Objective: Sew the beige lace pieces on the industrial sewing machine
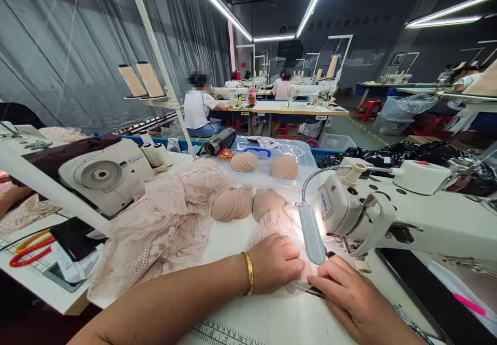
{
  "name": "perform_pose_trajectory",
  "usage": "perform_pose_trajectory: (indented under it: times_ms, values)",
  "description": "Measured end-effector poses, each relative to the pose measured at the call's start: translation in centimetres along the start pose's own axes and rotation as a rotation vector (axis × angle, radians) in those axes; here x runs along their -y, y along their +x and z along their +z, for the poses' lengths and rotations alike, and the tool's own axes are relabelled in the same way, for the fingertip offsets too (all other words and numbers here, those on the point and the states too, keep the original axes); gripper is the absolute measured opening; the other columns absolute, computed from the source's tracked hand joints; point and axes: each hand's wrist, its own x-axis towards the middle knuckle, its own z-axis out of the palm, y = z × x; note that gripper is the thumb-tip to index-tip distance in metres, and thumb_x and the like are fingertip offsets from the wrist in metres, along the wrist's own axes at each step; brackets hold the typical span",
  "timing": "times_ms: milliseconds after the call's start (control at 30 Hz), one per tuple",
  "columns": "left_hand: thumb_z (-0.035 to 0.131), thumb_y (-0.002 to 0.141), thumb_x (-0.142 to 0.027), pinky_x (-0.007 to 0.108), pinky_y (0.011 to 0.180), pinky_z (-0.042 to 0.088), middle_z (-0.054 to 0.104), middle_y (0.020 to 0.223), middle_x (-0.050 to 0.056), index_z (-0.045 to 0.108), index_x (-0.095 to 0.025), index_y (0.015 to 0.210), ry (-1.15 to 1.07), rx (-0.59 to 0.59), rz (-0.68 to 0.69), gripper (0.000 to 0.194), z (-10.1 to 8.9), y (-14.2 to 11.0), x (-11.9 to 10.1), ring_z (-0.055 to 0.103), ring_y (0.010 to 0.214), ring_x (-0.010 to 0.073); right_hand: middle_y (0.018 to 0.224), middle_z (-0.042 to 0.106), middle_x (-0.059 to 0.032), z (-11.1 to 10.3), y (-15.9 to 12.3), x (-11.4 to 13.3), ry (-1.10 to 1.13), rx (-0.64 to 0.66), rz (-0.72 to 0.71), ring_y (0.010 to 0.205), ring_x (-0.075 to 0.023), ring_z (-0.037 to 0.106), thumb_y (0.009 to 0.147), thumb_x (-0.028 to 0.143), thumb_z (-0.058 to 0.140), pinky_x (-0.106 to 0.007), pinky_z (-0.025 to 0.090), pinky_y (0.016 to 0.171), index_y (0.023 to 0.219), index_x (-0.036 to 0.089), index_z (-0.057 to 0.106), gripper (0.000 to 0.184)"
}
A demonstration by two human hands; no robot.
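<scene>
head view: a white tabletop (272, 319) in a dim sewing hall lit by ceiling strip lights, other people seated at far machines. pale pink lace piece (274, 226) (scalloped, openwork) lies under the lamp (311, 234) beside the sewing machine (388, 210). left hand (275, 262) presses flat on it; right hand (349, 296) rests loosely curled just beside, grasping nothing visible.

- Grey plastic sheeting (77, 50) draped across the upper left.
- Long strip lights (217, 3) overhead, converging toward a dark rear wall (349, 24).
- Rows of sewing tables (298, 108) at centre, grey floor (361, 133) at right.
</scene>
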Motion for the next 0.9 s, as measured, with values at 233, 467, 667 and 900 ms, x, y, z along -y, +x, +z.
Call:
perform_pose_trajectory:
  times_ms: [233,467,667,900]
  values:
    - [0.054,0.104,-0.028,0.036,0.077,0.042,0.065,0.086,0.003,0.063,-0.02,0.087,-0.004,-0.005,-0.004,0.021,0.0,0.1,-0.1,0.057,0.08,0.0192,0.091,0.064,-0.0051,-0.4,0.0,0.1,0.013,0.043,-0.018,0.08,-0.0216,0.062,0.099,0.006,0.045,-0.03,0.051,0.062,0.113,0.027,0.065,0.032]
    - [0.056,0.104,-0.028,0.035,0.081,0.041,0.069,0.089,0.002,0.063,-0.019,0.087,-0.029,-0.057,0.0,0.02,0.0,0.0,-0.1,0.057,0.081,0.0172,0.092,0.062,-0.0041,0.3,-0.4,-0.4,-0.031,0.006,0.024,0.079,-0.0206,0.061,0.105,0.01,0.044,-0.031,0.052,0.063,0.128,0.027,0.058,0.032]
    - [0.053,0.106,-0.031,0.036,0.081,0.041,0.071,0.087,-0.001,0.063,-0.019,0.087,-0.037,-0.124,0.016,0.025,0.6,0.1,0.2,0.055,0.077,0.0163,0.086,0.06,-0.0027,0.5,-0.3,-0.5,-0.06,-0.024,0.015,0.074,-0.0201,0.06,0.105,0.01,0.043,-0.03,0.05,0.059,0.123,0.026,0.06,0.029]
    - [0.058,0.105,-0.036,0.039,0.085,0.041,0.077,0.105,0.002,0.069,-0.02,0.1,-0.049,-0.01,0.013,0.02,1.3,1.3,1.9,0.065,0.096,0.0212,0.082,0.06,-0.0004,1.0,-0.1,-1.1,-0.16,-0.08,0.046,0.067,-0.0191,0.061,0.107,0.015,0.043,-0.031,0.05,0.056,0.124,0.026,0.06,0.027]
